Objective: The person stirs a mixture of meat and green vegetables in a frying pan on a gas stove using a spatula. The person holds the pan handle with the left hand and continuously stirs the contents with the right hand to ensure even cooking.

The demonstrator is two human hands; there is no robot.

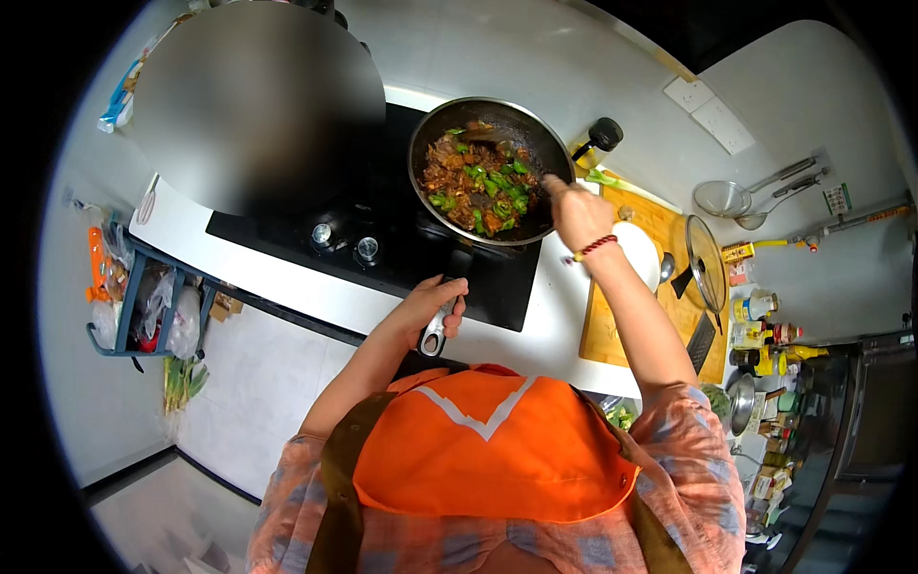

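Note:
A dark frying pan (462, 108) sits over the right part of the black gas hob. In it lie browned meat pieces (448, 176) and sliced green peppers (502, 188) in dark sauce. My left hand (436, 305) is closed around the pan's handle (432, 339), whose metal end points towards me. At the pan's right rim my right hand (582, 215) is curled in a grip, index finger extended over the food. It appears to hold a dark spatula (488, 134), blurred and partly lost against the pan; its handle is mostly hidden by the hand.
Right of the hob (287, 242), a wooden cutting board (602, 333) bears a white plate (638, 247), a glass lid (706, 262) and a cleaver (701, 343). An oil pot (602, 136) stands behind. Bottles (771, 359) line the right side; a blue rack (154, 308) is left.

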